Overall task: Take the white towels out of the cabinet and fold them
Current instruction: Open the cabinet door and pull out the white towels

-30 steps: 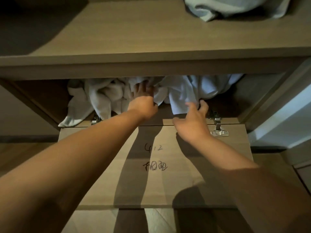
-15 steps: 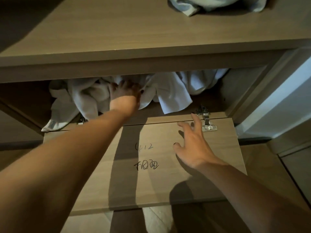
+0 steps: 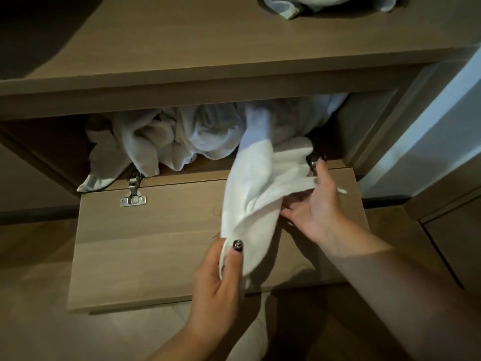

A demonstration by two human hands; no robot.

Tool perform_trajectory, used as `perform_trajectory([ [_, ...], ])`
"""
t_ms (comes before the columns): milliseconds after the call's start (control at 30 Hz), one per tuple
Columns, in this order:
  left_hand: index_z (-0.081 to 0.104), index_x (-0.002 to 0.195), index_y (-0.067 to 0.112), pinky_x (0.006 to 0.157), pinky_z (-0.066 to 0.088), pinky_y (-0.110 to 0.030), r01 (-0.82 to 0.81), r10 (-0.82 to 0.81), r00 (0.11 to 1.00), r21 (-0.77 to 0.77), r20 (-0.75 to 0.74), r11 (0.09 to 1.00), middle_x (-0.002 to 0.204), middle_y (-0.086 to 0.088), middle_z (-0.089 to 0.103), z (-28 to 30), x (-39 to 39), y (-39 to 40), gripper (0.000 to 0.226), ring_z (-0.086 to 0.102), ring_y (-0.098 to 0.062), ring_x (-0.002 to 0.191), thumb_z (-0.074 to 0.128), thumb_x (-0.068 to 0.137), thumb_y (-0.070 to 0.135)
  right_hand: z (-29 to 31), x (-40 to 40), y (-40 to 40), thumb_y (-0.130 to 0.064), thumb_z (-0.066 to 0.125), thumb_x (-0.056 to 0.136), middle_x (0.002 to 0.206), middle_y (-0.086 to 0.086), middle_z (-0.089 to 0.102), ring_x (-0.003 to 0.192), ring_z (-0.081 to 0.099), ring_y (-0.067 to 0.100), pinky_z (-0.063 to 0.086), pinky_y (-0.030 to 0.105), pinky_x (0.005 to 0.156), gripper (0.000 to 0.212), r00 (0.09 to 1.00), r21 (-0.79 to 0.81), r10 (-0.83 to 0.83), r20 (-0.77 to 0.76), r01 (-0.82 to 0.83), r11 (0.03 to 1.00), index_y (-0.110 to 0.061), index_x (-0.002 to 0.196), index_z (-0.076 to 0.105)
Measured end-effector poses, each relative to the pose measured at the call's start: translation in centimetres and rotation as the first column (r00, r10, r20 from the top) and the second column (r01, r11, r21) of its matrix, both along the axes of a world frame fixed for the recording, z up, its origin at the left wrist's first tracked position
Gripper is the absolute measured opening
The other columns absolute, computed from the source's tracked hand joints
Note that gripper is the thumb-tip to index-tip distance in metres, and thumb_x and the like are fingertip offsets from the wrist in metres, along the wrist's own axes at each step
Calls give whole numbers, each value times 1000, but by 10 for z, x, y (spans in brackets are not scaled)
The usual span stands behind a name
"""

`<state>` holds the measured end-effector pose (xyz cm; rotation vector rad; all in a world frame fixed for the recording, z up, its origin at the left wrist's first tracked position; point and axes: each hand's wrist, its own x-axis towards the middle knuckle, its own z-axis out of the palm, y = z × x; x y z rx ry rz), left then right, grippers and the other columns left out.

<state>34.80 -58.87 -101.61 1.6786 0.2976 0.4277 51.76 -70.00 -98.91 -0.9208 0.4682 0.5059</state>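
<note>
so I've got one white towel (image 3: 260, 188) half dragged out of the cabinet (image 3: 182, 100), its top end still tucked inside the opening and the rest draped down over the flap door (image 3: 156, 238) that's dropped open flat in front of me. My left hand (image 3: 217, 280) is clamped on the bottom end of it, thumb with the dark nail polish pressed on top of the fabric and the other fingers curled underneath. My right hand (image 3: 316, 207) is up and to the right of that one, palm turned toward the towel, pinching a thin edge of the cloth that stretches across to it, fingers partly spread under the bunched-up part. A little tip of the towel pokes out past the right side of that hand.

Beyond both hands, deeper in the cabinet, the rest of the white towels (image 3: 166, 142) sit in a crumpled heap, mostly off to the left of my left hand, with one corner spilling over the edge next to the left hinge (image 3: 133, 194). The right hinge is mostly hidden just behind my right hand's fingertips.

Way above everything, on the shelf (image 3: 208, 43) over the opening, there's another pale bundled cloth (image 3: 325, 3) at the far edge, cut off by the top of the view
</note>
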Motion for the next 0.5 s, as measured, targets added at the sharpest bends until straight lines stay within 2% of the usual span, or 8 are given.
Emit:
perform_trajectory([
  [67,60,76,22,43,32,-23,3,-13,998,-174,-54,985,53,-2,46,-5,-16,-5,35,41,-15,44,54,87,55,-2,-5,3,-32,68,89,106,7,75,98,70,27,55,47,88,29,997,-126,68,21,-65,990,-19,114,66],
  [167,55,71,10,44,29,-22,-48,23,994,-235,-108,971,49,-13,40,-4,-20,-7,45,36,-21,42,59,82,54,-10,-19,6,7,64,80,111,8,71,105,66,28,54,45,92,44,952,-542,268,147,-149,827,-11,120,62],
  [233,57,76,7,46,33,-24,-167,126,979,-273,-161,947,56,-16,45,-3,-13,0,42,39,-24,49,61,85,48,-10,-27,2,6,57,82,115,3,68,109,62,23,51,42,97,47,868,-676,452,204,-209,706,-15,124,60],
  [300,58,78,12,52,43,-36,-257,201,957,-295,-208,920,69,-18,52,0,1,13,32,47,-31,59,58,92,40,-7,-33,-3,3,53,86,111,-1,68,105,61,16,51,35,93,41,733,-728,632,254,-286,624,-19,120,63],
  [333,61,79,18,61,48,-44,-268,219,950,-223,-222,937,81,-19,58,-2,10,22,26,54,-34,70,56,94,38,-7,-38,-3,3,52,85,99,-4,69,95,63,11,52,29,83,37,664,-733,688,295,-304,608,-23,105,67],
  [367,65,84,25,80,50,-49,-247,217,944,-98,-250,964,100,-14,64,-5,21,32,18,60,-32,91,54,96,35,-7,-45,-3,4,50,84,83,-10,68,80,61,6,50,24,71,38,609,-735,716,341,-303,607,-30,85,67],
  [433,68,108,16,110,37,-44,-94,148,933,173,-329,980,138,-8,54,-10,50,49,20,47,-22,130,50,99,16,-10,-58,1,3,49,83,58,-16,58,61,50,-1,40,20,57,48,587,-716,702,403,-276,642,-35,57,61],
  [500,61,118,0,108,42,-46,51,23,914,169,-406,984,135,-16,56,-17,84,59,24,51,-29,127,46,99,2,-12,-67,4,-9,48,77,52,-20,56,57,47,-2,39,21,56,43,634,-678,652,416,-262,687,-42,54,61],
])
